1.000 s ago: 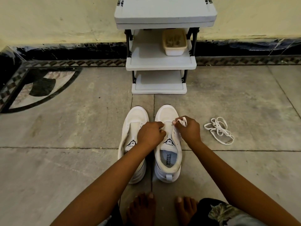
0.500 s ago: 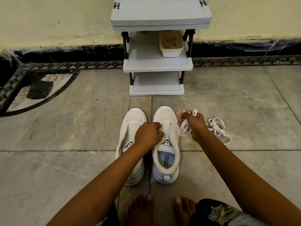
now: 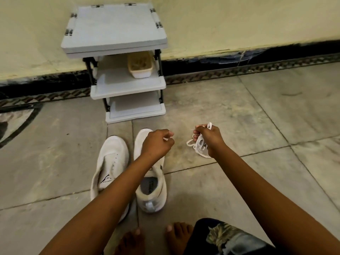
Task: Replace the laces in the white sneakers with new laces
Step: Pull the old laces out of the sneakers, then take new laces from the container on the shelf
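Observation:
Two white sneakers stand side by side on the stone floor. The left sneaker shows bare eyelets with no lace. My left forearm partly covers the right sneaker. Just above that shoe's toe, my left hand is pinched shut, with a small white lace end showing at its fingertips. My right hand is further right, off the shoes, gripping a bunched white lace. Loops stick out above the fingers and hang below them. I cannot tell whether another lace lies on the floor under that bunch.
A grey three-tier shoe rack stands against the wall beyond the sneakers, with a beige tub on its middle shelf. My bare feet are at the bottom edge. Stone floor tiles stretch to the right.
My right hand has pulled the lace away from the right sneaker, out to the right. My left hand has let go of the shoe's tongue and lifted toward the toe. The view shifted rightward.

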`<state>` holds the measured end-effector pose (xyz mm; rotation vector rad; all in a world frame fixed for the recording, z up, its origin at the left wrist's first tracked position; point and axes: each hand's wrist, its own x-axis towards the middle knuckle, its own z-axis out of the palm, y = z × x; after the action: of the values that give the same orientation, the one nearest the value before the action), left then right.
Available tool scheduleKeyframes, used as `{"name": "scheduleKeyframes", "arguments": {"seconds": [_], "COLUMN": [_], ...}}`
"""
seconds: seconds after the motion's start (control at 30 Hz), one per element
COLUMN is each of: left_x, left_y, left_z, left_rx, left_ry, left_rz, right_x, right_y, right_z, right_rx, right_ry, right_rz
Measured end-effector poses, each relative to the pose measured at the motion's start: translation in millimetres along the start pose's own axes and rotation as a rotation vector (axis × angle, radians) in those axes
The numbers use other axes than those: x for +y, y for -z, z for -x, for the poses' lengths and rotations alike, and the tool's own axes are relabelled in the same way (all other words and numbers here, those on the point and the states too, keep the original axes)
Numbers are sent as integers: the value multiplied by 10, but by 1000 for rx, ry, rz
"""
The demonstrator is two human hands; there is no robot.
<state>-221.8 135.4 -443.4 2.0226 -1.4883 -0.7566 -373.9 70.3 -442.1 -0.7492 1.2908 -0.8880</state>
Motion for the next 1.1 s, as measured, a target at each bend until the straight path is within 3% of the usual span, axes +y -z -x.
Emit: {"name": "scheduleKeyframes", "arguments": {"seconds": [0.23,0.47,0.77,1.1], "left_x": [127,-78,-283,-242], "left_y": [-271,-288,-120,713], "left_z": [-169,-324,-331,11], "left_rx": [-90,-140,-112,120], "left_ry": [-32,-31,-19,9], "left_rz": [-56,-124,-103,-79], "right_x": [94,354,526,72], "right_y": [371,423,353,-209], "right_z": [-394,-814,-907,-408], "right_rx": [89,108,136,47], "right_ry": [22,137,157,543], "right_rz": [202,769,1049,974]}}
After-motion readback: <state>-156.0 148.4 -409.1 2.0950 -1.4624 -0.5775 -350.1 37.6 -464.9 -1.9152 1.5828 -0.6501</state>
